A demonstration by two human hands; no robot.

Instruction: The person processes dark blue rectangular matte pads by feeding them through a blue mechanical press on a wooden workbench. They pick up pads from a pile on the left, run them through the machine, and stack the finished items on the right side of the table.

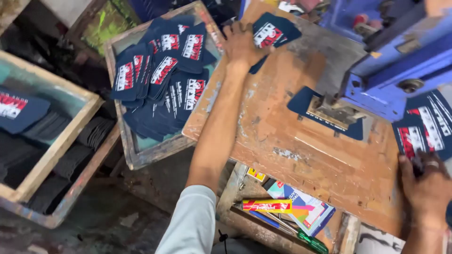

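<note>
The left hand [241,43] lies palm down at the far edge of the wooden bench [301,155], fingers closed on a dark blue printed label [273,32] that rests on the bench top. Just left of it, a wooden tray [136,155] holds a loose heap of the same labels [162,80]. The right hand [426,186] presses on another stack of printed labels [426,124] at the bench's right edge, its grip hidden. Between them stands a blue press [395,61] over 1 blank piece [301,101].
</note>
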